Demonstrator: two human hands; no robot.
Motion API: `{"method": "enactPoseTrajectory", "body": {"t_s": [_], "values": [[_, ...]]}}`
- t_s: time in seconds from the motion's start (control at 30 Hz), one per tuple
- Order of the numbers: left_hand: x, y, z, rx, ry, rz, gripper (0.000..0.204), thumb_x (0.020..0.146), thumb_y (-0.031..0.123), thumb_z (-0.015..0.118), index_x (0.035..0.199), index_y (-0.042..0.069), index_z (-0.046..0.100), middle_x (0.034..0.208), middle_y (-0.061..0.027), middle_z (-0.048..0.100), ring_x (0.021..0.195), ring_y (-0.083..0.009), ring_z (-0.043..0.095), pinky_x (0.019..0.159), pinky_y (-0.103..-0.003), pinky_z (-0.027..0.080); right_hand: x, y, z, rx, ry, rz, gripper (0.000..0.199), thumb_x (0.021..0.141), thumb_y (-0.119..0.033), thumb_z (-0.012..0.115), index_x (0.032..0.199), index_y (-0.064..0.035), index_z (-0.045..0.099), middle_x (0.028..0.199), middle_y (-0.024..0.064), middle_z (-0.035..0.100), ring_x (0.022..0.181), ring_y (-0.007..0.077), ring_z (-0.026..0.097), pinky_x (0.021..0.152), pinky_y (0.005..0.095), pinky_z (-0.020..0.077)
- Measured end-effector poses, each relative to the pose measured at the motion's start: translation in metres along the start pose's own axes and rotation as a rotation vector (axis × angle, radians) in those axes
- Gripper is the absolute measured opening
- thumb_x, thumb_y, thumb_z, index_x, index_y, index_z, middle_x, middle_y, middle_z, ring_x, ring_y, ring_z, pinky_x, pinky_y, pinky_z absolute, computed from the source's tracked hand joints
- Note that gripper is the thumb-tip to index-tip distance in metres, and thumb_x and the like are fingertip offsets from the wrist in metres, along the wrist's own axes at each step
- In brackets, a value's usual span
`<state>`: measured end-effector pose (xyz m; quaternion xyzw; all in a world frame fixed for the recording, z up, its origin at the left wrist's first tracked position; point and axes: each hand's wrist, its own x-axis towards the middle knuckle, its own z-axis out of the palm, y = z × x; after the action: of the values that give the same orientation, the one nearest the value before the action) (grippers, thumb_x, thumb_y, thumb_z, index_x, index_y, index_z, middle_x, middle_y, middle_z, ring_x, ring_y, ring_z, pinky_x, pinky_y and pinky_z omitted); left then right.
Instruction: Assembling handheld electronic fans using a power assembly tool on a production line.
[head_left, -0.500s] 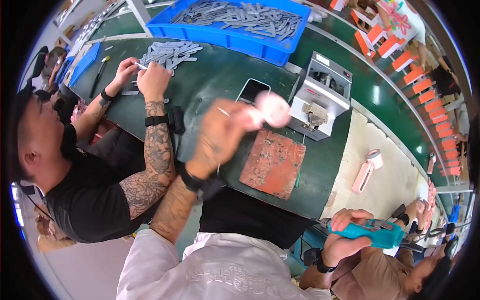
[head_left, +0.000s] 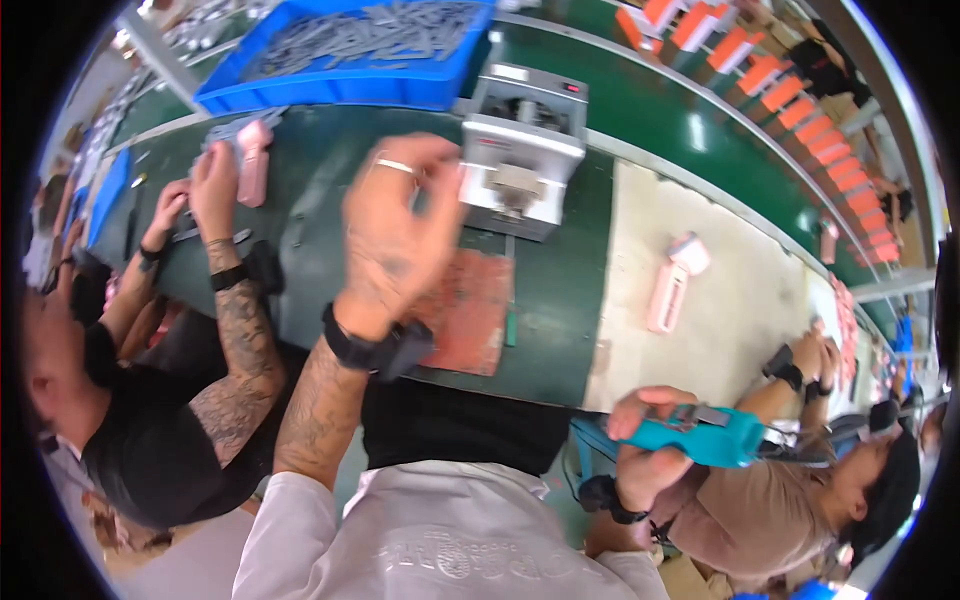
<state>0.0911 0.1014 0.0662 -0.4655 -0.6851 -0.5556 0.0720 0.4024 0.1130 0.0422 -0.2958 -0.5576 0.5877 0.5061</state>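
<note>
My left hand (head_left: 395,225) is raised over the green bench, smeared by motion. Its fingers are curled but apart from the thumb, and I see nothing held. A red worn mat (head_left: 468,315) lies partly behind it. Beside its fingers stands a grey screw feeder (head_left: 515,150). My right hand (head_left: 655,450) is wrapped round a teal electric screwdriver (head_left: 700,437) at the lower right. A pink handheld device with a rounded head (head_left: 253,170) rests by the co-worker's hands (head_left: 210,190) on the left. Another such pink device (head_left: 672,290) lies on the cream sheet (head_left: 735,270).
A blue bin (head_left: 330,95) of grey flat pieces stands at the back. Beyond it, a green conveyor (head_left: 690,130) carries orange-and-white holders (head_left: 735,50). Co-workers sit close on both sides, and a thin green-handled tool (head_left: 511,328) lies beside the mat.
My left hand has let go of the pink device, which now rests near the left co-worker. The view has shifted to the right. My right hand still grips the screwdriver.
</note>
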Motion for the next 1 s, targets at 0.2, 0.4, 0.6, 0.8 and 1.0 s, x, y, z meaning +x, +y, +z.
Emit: {"method": "enactPoseTrajectory", "body": {"t_s": [0.2, 0.4, 0.6, 0.8, 1.0], "values": [[-0.052, 0.059, 0.173, -0.163, -0.678, 0.074, 0.048, 0.092, 0.047, 0.068, 0.108, 0.002, 0.064, 0.103, -0.016, 0.066, 0.096, -0.0326, 0.068, 0.087, -0.043, 0.055, 0.004, -0.004, -0.006, 0.009, -0.164, -0.011, 0.078, 0.092, -0.063, 0.068, 0.122, 0.0084, 0.059, 0.078, 0.0114, 0.063, 0.07, 0.0209, 0.061, 0.063, 0.0339, 0.0492], [-0.071, 0.067, 0.245, 0.121, -0.948, -0.003, 0.074, 0.092, 0.061, 0.058, 0.137, 0.002, 0.053, 0.131, -0.0191, 0.059, 0.115, -0.0395, 0.063, 0.102, -0.051, 0.048, -0.011, -0.016, -0.018, 0.018, -0.026, 0.062, 0.081, 0.087, -0.064, 0.075, 0.12, 0.008, 0.059, 0.081, 0.0099, 0.063, 0.073, 0.0196, 0.061, 0.064, 0.0333, 0.0494], [-0.069, 0.052, 0.257, 0.101, -0.654, -0.109, 0.054, 0.091, 0.043, 0.064, 0.128, 0.005, 0.056, 0.123, -0.0155, 0.062, 0.112, -0.0387, 0.063, 0.095, -0.051, 0.051, -0.005, -0.014, -0.018, -0.048, -0.029, 0.037, 0.091, 0.082, -0.073, 0.072, 0.12, 0.008, 0.055, 0.075, 0.0076, 0.058, 0.066, 0.0197, 0.057, 0.059, 0.0326, 0.0448], [-0.054, 0.029, 0.238, -0.031, -0.428, 0.123, 0.035, 0.082, 0.027, 0.073, 0.107, 0.004, 0.063, 0.099, -0.0137, 0.063, 0.093, -0.0367, 0.066, 0.077, -0.046, 0.055, 0.006, 0.007, -0.018, -0.015, -0.08, 0.007, 0.079, 0.086, -0.063, 0.077, 0.119, 0.0075, 0.063, 0.082, 0.007, 0.064, 0.072, 0.0158, 0.063, 0.062, 0.0288, 0.0455], [-0.055, 0.04, 0.123, -0.23, -0.513, 0.196, 0.022, 0.079, 0.017, 0.074, 0.093, 0.003, 0.065, 0.09, -0.0133, 0.061, 0.087, -0.0357, 0.064, 0.075, -0.045, 0.053, 0.021, 0.023, -0.013, -0.098, 0.013, -0.061, 0.079, 0.088, -0.064, 0.073, 0.119, 0.0082, 0.063, 0.083, 0.0075, 0.065, 0.073, 0.0162, 0.063, 0.062, 0.0287, 0.0454]]}}
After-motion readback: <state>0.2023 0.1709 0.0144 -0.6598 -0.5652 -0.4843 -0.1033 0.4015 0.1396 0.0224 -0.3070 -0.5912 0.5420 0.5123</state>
